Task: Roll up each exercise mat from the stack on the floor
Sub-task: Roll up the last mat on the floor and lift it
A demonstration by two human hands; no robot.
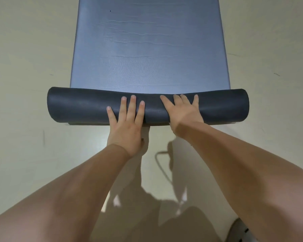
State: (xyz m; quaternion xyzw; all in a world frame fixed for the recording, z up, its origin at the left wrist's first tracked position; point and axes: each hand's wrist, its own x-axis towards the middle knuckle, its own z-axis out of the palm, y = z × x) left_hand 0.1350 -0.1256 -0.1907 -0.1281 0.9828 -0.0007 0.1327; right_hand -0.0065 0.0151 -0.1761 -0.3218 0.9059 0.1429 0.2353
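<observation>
The exercise mat (147,49) lies on the pale floor (24,67), its near end a dark roll (77,106) (overhanging both side edges). Left hand (126,126) and right hand (184,112) press flat, fingers spread; bare floor flanks both sides.

Left hand (126,124), right hand (184,112): palms down, fingers straight.

Indoor, prob. gym or home workout rm: under me, smooth pale cream floor (24,67) w/ long blue-grey foam exercise mat (147,49).
</observation>
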